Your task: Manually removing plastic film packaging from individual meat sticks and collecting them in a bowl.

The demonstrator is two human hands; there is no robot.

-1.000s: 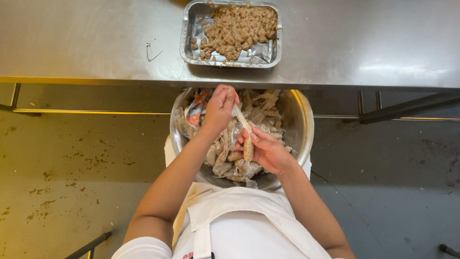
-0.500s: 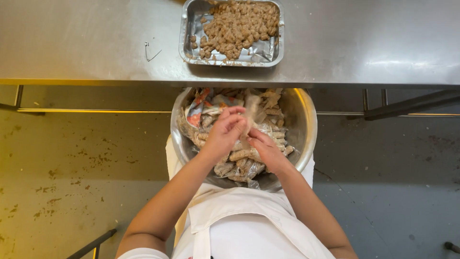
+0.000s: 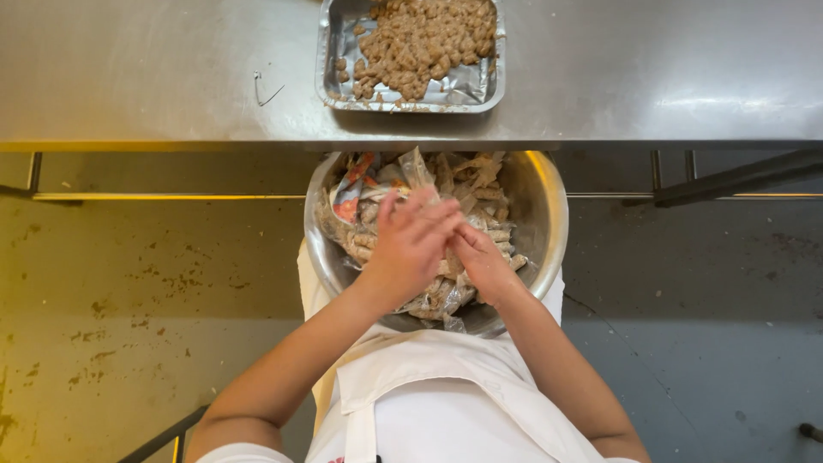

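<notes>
- I look straight down on a round, shiny steel mixing bowl [image 3: 549, 214] held at lap height, just below the near edge of a long brushed stainless-steel table [image 3: 171, 77].
- The bowl is heaped with clear crinkled plastic wrappers and pale brownish stick-shaped pieces [image 3: 480, 184]; one wrapper with red and blue print [image 3: 353, 190] lies at the bowl's upper left.
- My left hand [image 3: 410, 249] is over the middle of the heap, back of the hand up, fingers [image 3: 429, 214] held close together and pointing up and to the right.
- My right hand [image 3: 482, 264] sits just beside it on the right, fingers curled inward and touching the left hand's fingers.
- Both hands are pressed together around something between them, but the left hand covers it; I cannot tell what is pinched, or by which hand.
- The right palm rests against the wrappers at the lower middle of the bowl.
- On the table above the bowl stands a rectangular aluminium foil tray [image 3: 330, 51], its top cut off by the frame, piled with small brown crumbly lumps [image 3: 424, 39] that fill mostly its right and upper part; bare crumpled foil shows along its lower edge.
- A small bent wire clip [image 3: 266, 90] lies on the table, left of the tray and apart from it.
- A white apron [image 3: 429, 403] covers my front below the bowl.
- Beneath is a stained, speckled floor [image 3: 129, 291], yellowish on the left, greyer on the right.
</notes>
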